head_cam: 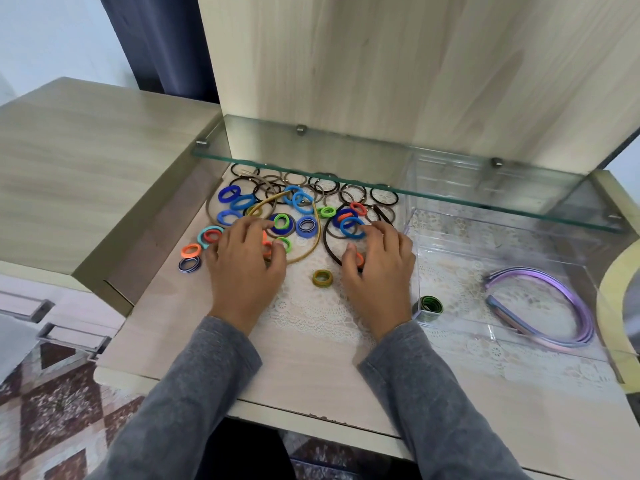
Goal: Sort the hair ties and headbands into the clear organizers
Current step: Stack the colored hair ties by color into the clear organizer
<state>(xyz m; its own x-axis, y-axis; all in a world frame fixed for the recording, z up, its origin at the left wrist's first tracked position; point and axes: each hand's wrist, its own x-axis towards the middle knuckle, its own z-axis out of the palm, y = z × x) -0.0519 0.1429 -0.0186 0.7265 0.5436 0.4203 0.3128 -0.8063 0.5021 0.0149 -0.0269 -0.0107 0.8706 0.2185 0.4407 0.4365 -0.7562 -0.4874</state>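
Left hand (246, 263), right hand (379, 268) amid ties (306, 226)

Soft, even daylight, faint shadows, mild glare on the glass shelf (381, 168), wide-angle bowing at the edges.

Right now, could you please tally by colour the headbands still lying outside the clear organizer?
Gold headband: 1
Brown headband: 1
Taupe headband: 1
Total: 3
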